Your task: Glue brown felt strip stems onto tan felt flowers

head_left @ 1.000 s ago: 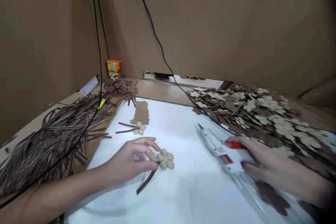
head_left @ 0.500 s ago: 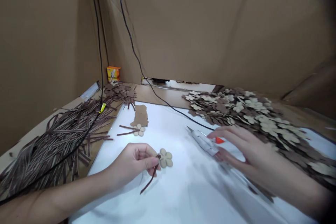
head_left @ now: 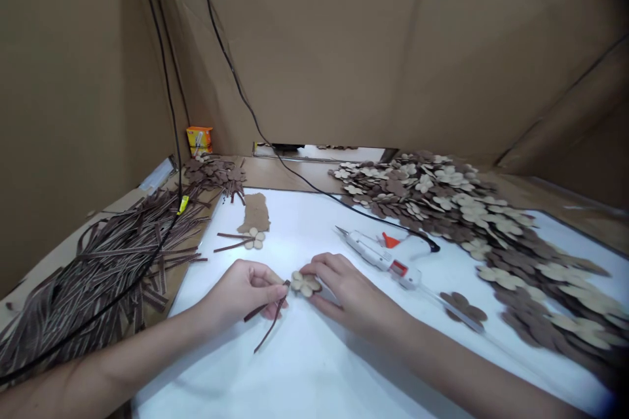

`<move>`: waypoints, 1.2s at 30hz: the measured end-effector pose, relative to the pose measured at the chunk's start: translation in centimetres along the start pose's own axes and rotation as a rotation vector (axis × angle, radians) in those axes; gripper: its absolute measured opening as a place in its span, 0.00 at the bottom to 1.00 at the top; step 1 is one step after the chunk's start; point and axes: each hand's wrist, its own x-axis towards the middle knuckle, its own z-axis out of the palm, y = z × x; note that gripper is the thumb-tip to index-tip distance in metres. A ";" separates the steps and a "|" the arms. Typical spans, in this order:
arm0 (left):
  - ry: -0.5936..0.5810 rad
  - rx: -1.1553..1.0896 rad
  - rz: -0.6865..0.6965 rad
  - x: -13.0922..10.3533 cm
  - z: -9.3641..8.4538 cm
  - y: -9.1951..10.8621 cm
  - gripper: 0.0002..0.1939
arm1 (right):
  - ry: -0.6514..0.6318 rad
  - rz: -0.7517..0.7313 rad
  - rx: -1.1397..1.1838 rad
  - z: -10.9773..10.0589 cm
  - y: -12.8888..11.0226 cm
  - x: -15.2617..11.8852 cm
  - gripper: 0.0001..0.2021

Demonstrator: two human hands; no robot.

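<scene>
- While brown cardboard walls [head_left: 314, 59] rise at the back and on both flanks, a white board [head_left: 295, 373] covers the middle of the work surface.
- Along the left side lies a tangled heap of brown ribbon strips [head_left: 122, 242] with pale lines; on the right spreads a pile of beige and brown flower cutouts [head_left: 442, 196].
- Low over the board, the left hand [head_left: 253, 291] is closed in a pinch, and the right hand [head_left: 348, 294], fingers bent, grips the edge of a flower from the other side.
- A white glue gun [head_left: 376, 252] with an orange trigger lies on the board beyond the right hand, nozzle towards the far left, a black cable [head_left: 314, 190] meeting its handle and a clear glue stick [head_left: 452, 308] trailing from its rear.
- A torn cardboard piece [head_left: 255, 211] lies at the board's far left, touching or just beside a beige flower with two ribbon tails [head_left: 254, 238].
- An orange box [head_left: 199, 139] stands in the far left corner.
- Under the glue stick rests a brown flower cutout [head_left: 464, 308].
- Between the hands is the gripped beige flower [head_left: 303, 284].
- Smallest is the pinched ribbon [head_left: 271, 327], its two tails hanging down; whether it is fixed to the flower, I cannot tell.
</scene>
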 end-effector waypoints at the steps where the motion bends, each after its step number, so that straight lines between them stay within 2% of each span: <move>1: -0.013 -0.007 -0.009 0.0 0.0 0.1 0.17 | 0.002 -0.003 0.017 0.0 0.0 -0.1 0.13; 4: -0.054 -0.029 -0.034 -0.1 0.0 0.3 0.16 | -0.024 0.027 0.072 -0.1 -0.1 -0.4 0.13; 10: -0.093 -0.007 -0.086 -0.2 0.0 0.2 0.14 | -0.095 0.112 0.195 -0.6 -0.6 -1.5 0.23; 12: -0.098 0.022 -0.118 -0.3 0.2 0.4 0.14 | -0.043 0.130 0.222 -0.9 -0.8 -1.7 0.20; 16: -0.027 0.096 -0.134 -0.9 1.2 0.9 0.14 | 0.038 0.183 0.327 -1.9 -1.5 -1.5 0.07; 22: -0.033 0.120 -0.108 -1.9 2.3 1.0 0.12 | -0.039 0.210 0.490 -2.2 -2.8 -1.1 0.07; 28: -0.039 0.112 -0.058 -1.9 2.3 0.5 0.11 | -0.030 0.214 0.449 -1.5 -2.7 -1.3 0.08; 36: -0.044 0.092 -0.037 -2.1 2.3 0.9 0.11 | -0.028 0.218 0.475 -1.5 -3.0 -1.4 0.08</move>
